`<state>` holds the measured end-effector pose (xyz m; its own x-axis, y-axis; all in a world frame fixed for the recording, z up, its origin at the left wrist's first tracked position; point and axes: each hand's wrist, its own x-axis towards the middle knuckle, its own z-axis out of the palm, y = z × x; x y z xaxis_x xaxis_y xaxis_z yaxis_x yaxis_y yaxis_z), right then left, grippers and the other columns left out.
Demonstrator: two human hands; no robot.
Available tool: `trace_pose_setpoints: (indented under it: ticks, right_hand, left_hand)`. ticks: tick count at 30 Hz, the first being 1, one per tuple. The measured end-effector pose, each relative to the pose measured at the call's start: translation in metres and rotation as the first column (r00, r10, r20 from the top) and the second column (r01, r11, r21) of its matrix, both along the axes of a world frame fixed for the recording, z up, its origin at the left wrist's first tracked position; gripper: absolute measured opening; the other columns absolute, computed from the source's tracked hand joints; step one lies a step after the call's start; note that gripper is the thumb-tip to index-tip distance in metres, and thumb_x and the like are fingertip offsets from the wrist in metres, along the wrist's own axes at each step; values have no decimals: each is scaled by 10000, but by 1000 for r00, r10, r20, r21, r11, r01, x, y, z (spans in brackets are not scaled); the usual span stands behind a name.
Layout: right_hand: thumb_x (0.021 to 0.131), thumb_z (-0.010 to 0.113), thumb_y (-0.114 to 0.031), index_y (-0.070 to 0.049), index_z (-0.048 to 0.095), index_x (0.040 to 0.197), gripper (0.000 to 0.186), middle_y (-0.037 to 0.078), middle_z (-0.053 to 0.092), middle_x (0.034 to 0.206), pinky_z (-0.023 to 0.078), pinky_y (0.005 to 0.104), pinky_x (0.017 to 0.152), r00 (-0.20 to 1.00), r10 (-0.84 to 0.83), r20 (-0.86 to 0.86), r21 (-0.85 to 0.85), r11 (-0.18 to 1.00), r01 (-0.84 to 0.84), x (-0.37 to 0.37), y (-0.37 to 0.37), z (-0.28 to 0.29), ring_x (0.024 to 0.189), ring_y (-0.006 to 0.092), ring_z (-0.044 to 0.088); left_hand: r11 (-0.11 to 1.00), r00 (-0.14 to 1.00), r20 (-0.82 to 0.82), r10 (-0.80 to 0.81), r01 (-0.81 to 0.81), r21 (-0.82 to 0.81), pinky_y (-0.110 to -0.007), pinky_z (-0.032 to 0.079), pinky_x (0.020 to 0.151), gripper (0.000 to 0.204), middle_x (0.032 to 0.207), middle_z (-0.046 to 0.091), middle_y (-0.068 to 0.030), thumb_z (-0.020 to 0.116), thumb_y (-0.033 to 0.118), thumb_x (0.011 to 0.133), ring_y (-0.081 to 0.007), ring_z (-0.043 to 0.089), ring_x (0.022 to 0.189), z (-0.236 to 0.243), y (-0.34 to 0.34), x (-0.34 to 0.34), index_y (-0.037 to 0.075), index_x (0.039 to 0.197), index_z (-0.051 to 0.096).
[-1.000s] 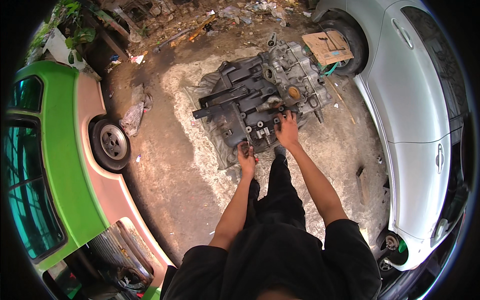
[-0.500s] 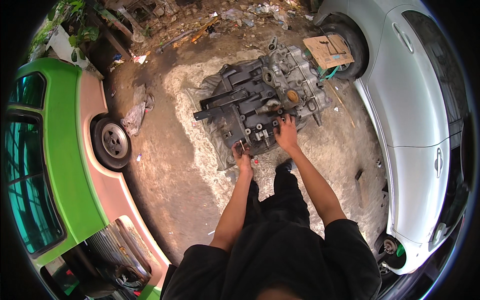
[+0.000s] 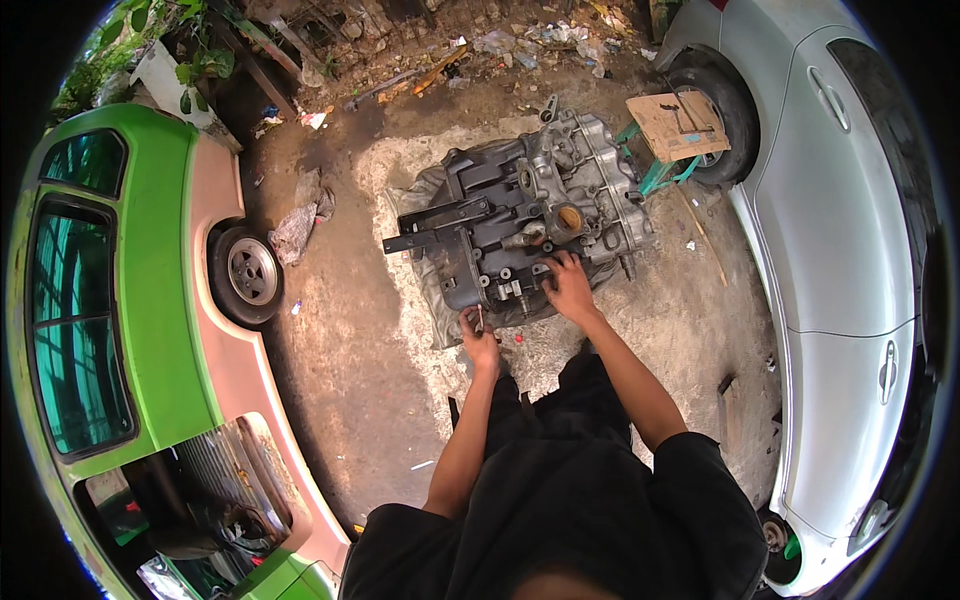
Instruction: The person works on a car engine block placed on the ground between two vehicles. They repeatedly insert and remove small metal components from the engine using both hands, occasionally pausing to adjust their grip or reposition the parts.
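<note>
Engine block [image 3: 520, 230] lying on dirt ground [image 3: 350, 350] between green car [image 3: 130, 300] and silver car [image 3: 840, 250]; right hand [image 3: 570, 285] flat on block's near edge, fingers spread, gripping nothing; left hand [image 3: 480, 345] just off block's near-left corner, pinched around small thin tool [image 3: 479, 320]; hands apart; wooden stool [image 3: 680, 130] just beyond block's far-right side.

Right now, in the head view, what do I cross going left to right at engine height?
Green car → its wheel → left hand → right hand on the engine block → silver car.
</note>
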<state>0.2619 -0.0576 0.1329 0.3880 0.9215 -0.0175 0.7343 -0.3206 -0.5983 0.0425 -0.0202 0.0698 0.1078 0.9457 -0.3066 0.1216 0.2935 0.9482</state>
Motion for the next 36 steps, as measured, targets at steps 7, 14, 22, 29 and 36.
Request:
trace_pose_setpoints:
  ticks: [7,14,22,29,36]
  right_hand:
    - [912,597,-38,-60,631,1243,334,189,681,1122,526,446,916,922,195,-334,262,959,-108,70,-38,36,1039,360,667]
    - [878,683,-43,-107,671,1225,353,139,751,965,546,383,729,905,-67,-420,132,982,134,167,-121,59,803,311,723]
    - [874,728,-67,-110,683,1209,341,94,738,827,523,337,655,898,-277,-341,170,922,349,273,-191,49,688,198,674]
    - [898,721,-108,-112,673,1226,332,87,720,836,520,340,664,830,-357,-429,85,899,431,357,-193,35,715,161,660]
    - [912,695,-110,-108,656,1252,342,106,735,921,535,352,706,874,-260,-411,100,940,326,494,-156,22,721,184,666]
  left_hand:
    - [869,991,-43,126,-89,487,-260,447,708,471,1100,620,-84,458,-107,884,-117,532,808,69,-24,89,51,1328,480]
    - [918,959,179,-220,141,371,-245,443,713,434,977,615,-52,455,-96,918,-87,540,834,104,-81,215,45,1326,498]
    - [836,845,192,-499,411,364,-267,483,771,431,1011,626,-63,483,-80,922,-121,585,875,102,-97,339,26,1340,495]
    - [822,805,205,-556,497,280,-270,496,740,433,983,616,-65,471,-102,917,-128,603,847,89,-99,427,37,1326,500]
    - [839,785,298,-544,516,174,-284,533,602,422,942,624,-74,491,-57,958,-124,618,756,78,-56,550,86,1355,473]
